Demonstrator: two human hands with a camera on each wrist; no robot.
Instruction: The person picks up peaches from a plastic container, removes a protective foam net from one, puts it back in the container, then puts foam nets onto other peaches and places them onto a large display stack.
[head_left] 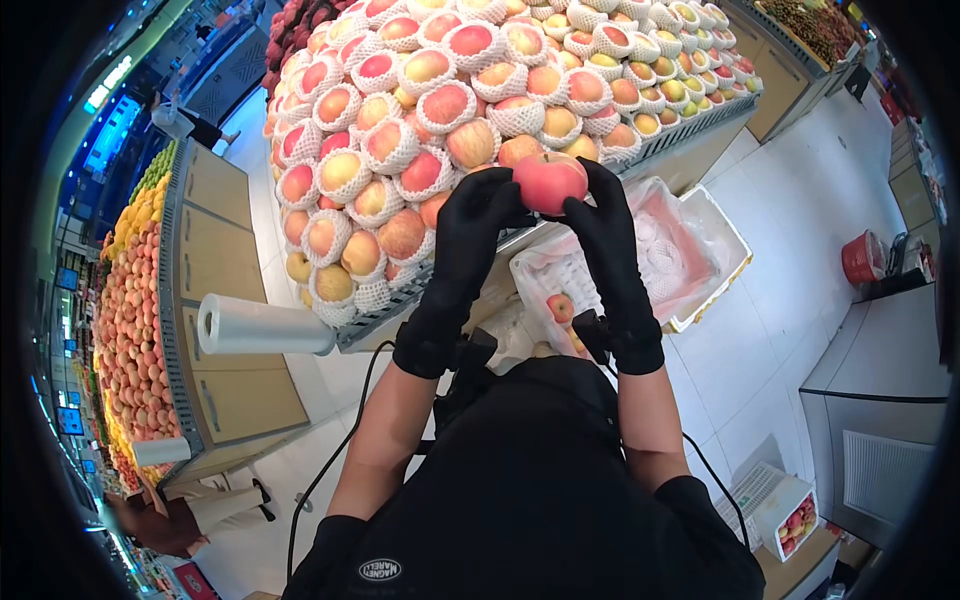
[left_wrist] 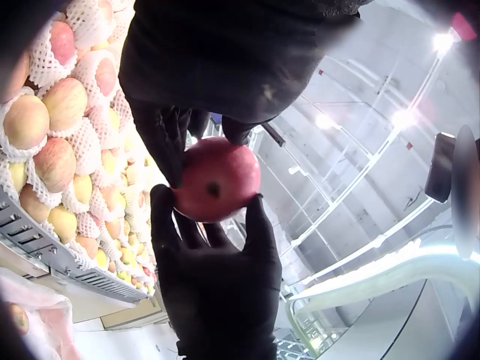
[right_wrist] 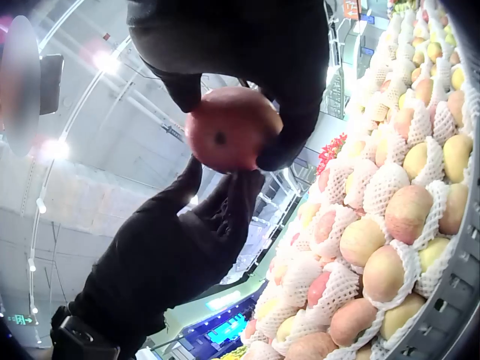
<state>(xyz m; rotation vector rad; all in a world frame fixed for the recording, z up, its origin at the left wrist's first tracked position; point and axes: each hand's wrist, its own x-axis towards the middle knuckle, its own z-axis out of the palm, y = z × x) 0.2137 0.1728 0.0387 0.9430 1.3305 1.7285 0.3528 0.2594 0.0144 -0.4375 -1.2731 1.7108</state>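
Note:
A red apple (head_left: 550, 184) is held up between my two black-gloved hands, over the front edge of the fruit display. My left hand (head_left: 478, 222) pinches its left side, and my right hand (head_left: 607, 225) grips the right side with thumb and fingers. The left wrist view shows the dark hollow at one end of the apple (left_wrist: 217, 180), fingertips of both hands around it. Bare of any net, the apple (right_wrist: 231, 129) also shows that end in the right wrist view.
Apples in white foam nets (head_left: 420, 110) are heaped on the display. Below my hands stands a white foam box (head_left: 735, 245) with a pink liner and loose apples (head_left: 560, 307). A roll of plastic bags (head_left: 265, 325) juts from the display's left corner. Another fruit stand (head_left: 235, 385) is farther left.

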